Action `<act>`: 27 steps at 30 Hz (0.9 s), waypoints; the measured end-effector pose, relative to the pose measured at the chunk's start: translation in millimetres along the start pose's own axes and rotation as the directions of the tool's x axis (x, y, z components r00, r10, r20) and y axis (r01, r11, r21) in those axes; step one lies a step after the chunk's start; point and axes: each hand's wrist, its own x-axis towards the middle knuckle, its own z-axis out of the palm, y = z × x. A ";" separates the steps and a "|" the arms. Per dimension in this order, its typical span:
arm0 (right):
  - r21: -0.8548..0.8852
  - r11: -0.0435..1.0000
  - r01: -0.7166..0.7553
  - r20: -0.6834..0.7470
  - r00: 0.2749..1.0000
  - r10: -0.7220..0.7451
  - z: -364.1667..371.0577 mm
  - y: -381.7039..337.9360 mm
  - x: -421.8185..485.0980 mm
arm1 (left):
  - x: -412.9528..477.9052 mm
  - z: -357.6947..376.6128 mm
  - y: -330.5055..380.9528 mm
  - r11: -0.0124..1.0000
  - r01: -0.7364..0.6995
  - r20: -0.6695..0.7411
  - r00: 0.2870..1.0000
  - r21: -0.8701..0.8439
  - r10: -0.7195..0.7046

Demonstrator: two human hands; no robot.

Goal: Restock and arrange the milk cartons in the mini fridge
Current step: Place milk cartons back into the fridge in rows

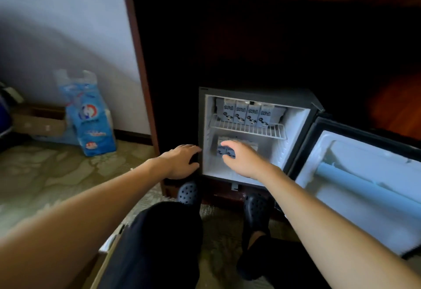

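Black perforated clogs [189, 192] and dark trousers [159, 243] fill the nearest ground, below both wrists, on a pale patterned carpet [57, 174]. Just beyond them the left grip [180, 161] is released: its fingers are spread and lie flat against the left front edge of the mini fridge [201, 111], thumb lowest. To its right, well inside the fridge's lower compartment, the right grip [245, 160] reaches for the lower cartons [222, 149]. These stand on the fridge floor towards the left wall. The fingers curve over the top of the front carton and the thumb sits under its face, so the grip appears to be grasping it, though blur makes the contact hard to judge.

Right of the right grip the fridge door [364, 209] hangs wide open, its white inner liner crossed by a pale blue rail [364, 186].

Above and beyond the right grip a white wire shelf [248, 129] carries the upper cartons [245, 113], four of them upright in a close row, printed faces forward.

The fridge sits in a dark wooden cabinet [141, 61]. Far to the left of the left grip a blue and white plastic pack [91, 120] stands against the wall [57, 26], beside a cardboard box [38, 122].
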 end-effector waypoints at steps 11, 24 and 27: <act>-0.141 0.933 0.330 0.233 0.927 -0.293 102.3 -191.7 15.9 | -184.7 0.5 -129.9 0.935 0.350 -0.211 0.912 -0.051 -0.352; -0.065 0.946 0.319 0.515 0.822 -0.242 260.8 -242.2 30.1 | -257.5 120.9 -214.9 0.792 0.590 -0.051 0.796 -0.154 -0.603; -0.085 0.950 0.300 0.540 0.815 -0.209 281.0 -232.4 34.6 | -249.4 146.3 -219.4 0.770 0.613 -0.047 0.776 -0.177 -0.629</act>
